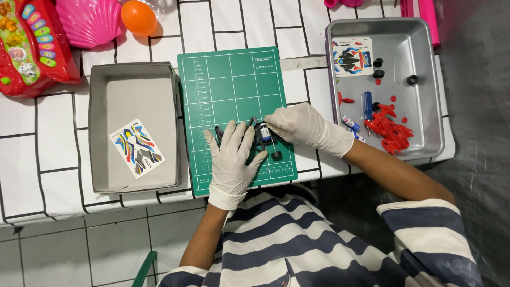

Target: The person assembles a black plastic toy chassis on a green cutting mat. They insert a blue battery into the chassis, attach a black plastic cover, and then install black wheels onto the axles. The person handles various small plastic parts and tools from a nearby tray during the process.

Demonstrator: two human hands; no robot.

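A small black toy car chassis (261, 136) with a blue motor part lies on the green cutting mat (234, 85). My left hand (232, 157), in a white glove, presses down on the chassis from the left. From the right, my gloved right hand (305, 127) pinches its top with the fingertips. A black wheel (277, 155) sticks out at the chassis' lower right.
A grey cardboard box (98, 127) with a sticker sheet (137, 148) sits left of the mat. On the right stands a metal tray (425, 90) with red car parts (390, 127), black wheels, a blue screwdriver and another sticker sheet. Colourful toys lie at the table's far left.
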